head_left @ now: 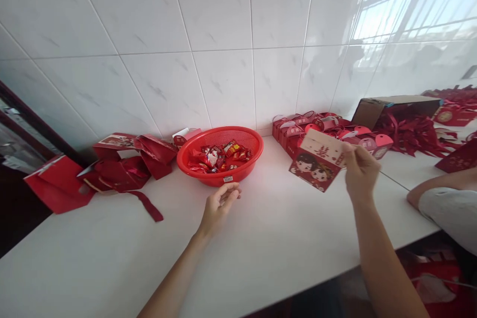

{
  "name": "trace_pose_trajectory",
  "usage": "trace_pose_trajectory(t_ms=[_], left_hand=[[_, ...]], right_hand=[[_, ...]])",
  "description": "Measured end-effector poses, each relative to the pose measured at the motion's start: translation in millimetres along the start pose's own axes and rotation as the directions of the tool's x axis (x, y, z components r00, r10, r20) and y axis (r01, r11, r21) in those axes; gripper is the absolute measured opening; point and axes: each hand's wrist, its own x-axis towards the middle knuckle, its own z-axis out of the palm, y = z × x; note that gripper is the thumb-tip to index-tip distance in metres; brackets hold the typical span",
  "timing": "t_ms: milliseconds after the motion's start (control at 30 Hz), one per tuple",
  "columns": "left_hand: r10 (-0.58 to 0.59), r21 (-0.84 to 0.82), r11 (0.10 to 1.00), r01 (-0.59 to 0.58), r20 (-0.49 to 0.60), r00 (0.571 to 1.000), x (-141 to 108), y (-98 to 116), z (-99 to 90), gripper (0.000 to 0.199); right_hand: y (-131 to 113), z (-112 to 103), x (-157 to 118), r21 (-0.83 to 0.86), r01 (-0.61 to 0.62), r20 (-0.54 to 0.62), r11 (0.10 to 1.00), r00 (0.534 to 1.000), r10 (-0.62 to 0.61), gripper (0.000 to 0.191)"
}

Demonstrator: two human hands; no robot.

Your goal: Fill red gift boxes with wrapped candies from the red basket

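My right hand [360, 171] pinches a flat paper gift box [315, 161] by its upper right corner, holding it above the white table. It is red below with two cartoon figures and beige on top with red lettering. Over the table, my left hand [219, 203] hovers just in front of the red plastic basket [219, 178]. Its fingers are loosely curled, with a gap at the thumb, and nothing shows in them. Several wrapped candies [234, 151], mostly red, lie inside the basket.
Several red gift boxes and bags [122, 169] stand at the left, one trailing a ribbon [149, 206]. Rows of small handled boxes [294, 131] line the tiled wall. A cardboard box [372, 109] spills red ribbons at the right. Another person's arm [443, 189] rests on the table edge [421, 233].
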Motion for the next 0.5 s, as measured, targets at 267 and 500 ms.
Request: trace_pose_trajectory(t_ms=[267,500], left_hand=[[0.027,0.084,0.996,-0.032,0.063,0.998,-3.2,-2.4,4.6,0.034],[0.067,0.109,0.991,-0.077,0.092,0.993,-5.7,0.4,5.6,0.025]], right_hand=[[46.4,-81.3,20.2,-0.458,-0.18,-0.239,0.87,0.968,0.074,0.047],[87.0,-94.0,45.8,-0.598,-0.159,-0.219,0.786,0.975,0.031,0.032]])
